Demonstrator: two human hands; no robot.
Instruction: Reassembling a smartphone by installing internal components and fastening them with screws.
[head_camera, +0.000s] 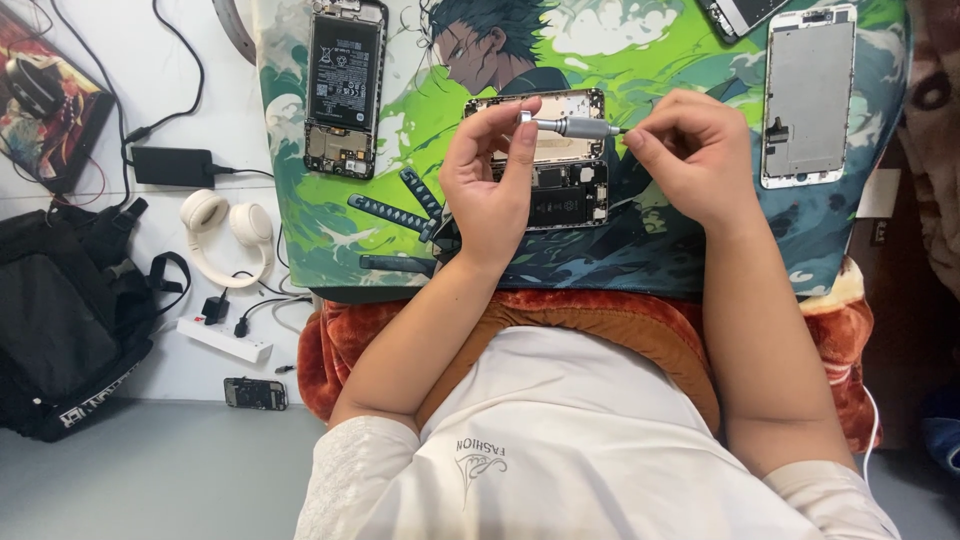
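Green printed mat (640, 60) — opened phones (345, 85), screen panel (808, 95).

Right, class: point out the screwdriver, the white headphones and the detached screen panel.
screwdriver (580, 127), head view, grey handle middle.
white headphones (205, 212), head view, left ear cup.
detached screen panel (808, 95), head view, grey back plate.

A second opened phone (344, 88) lies on the green illustrated mat (640, 55), its black battery showing, and a detached screen panel (806, 95) rests face down at the mat's right end. Off the mat, cream headphones (228, 235) sit on the white surface beside a black power adapter (172, 166) with its cable. A white power strip (224, 340) lies below them, next to a black backpack (65, 320). A small dark object (255, 393), possibly another phone, lies near the surface's edge.
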